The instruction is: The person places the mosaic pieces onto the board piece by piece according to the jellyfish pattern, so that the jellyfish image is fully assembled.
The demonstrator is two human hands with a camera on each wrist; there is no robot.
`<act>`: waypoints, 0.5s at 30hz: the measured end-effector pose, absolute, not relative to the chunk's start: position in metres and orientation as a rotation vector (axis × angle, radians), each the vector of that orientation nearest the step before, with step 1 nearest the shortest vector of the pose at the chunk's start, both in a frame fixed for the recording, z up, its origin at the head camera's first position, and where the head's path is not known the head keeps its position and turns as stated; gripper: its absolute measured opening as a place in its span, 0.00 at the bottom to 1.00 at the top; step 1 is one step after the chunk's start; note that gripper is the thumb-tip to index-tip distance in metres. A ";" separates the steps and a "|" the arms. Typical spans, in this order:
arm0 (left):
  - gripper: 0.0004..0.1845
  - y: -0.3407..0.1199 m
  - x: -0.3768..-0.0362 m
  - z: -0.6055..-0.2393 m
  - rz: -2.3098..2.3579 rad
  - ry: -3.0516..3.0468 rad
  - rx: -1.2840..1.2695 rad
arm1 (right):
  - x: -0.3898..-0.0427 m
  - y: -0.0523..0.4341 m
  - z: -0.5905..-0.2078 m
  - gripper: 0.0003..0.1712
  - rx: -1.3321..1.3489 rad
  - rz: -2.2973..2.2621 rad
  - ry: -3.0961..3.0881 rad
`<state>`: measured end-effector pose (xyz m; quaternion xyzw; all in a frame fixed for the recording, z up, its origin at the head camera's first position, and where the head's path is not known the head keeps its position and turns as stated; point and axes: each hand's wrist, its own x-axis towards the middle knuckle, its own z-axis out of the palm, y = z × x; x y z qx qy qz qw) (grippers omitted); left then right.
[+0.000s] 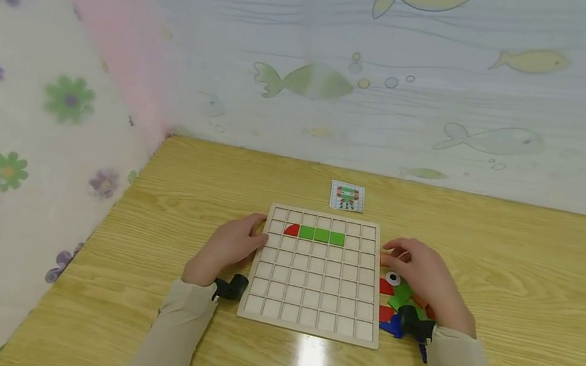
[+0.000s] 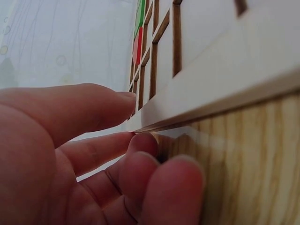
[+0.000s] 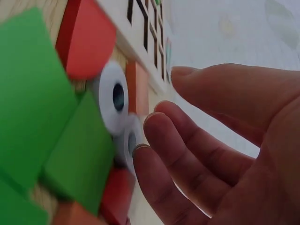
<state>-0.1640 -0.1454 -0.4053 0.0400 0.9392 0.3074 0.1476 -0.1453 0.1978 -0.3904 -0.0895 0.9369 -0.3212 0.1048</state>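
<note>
At board (image 1: 314, 280), left hand (image 1: 231, 241) seemingly pinching left side; right hand (image 1: 426, 273), thumb parted from fingers, near pieces (image 1: 400, 293).

A pale gridded board (image 1: 313, 281) lies flat on the bench (image 1: 238, 363), a red piece (image 1: 292, 230) (rounded at one corner) and three green squares (image 1: 321, 236) lined up in it, loose coloured pieces (image 1: 400, 293) clustered beside its right edge.

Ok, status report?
Left hand at pale wooden grid board; right hand empty near loose coloured pieces. One red quarter-round, three green squares placed. Nothing blocking.
</note>
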 end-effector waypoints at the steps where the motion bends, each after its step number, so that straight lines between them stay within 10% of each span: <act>1: 0.27 -0.146 -0.164 -0.405 0.881 2.705 0.121 | -0.145 0.201 -0.391 0.18 -0.270 -0.930 2.773; 15: 0.27 -0.146 -0.162 -0.403 0.882 2.693 0.108 | -0.138 0.231 -0.385 0.17 -0.311 -0.815 2.716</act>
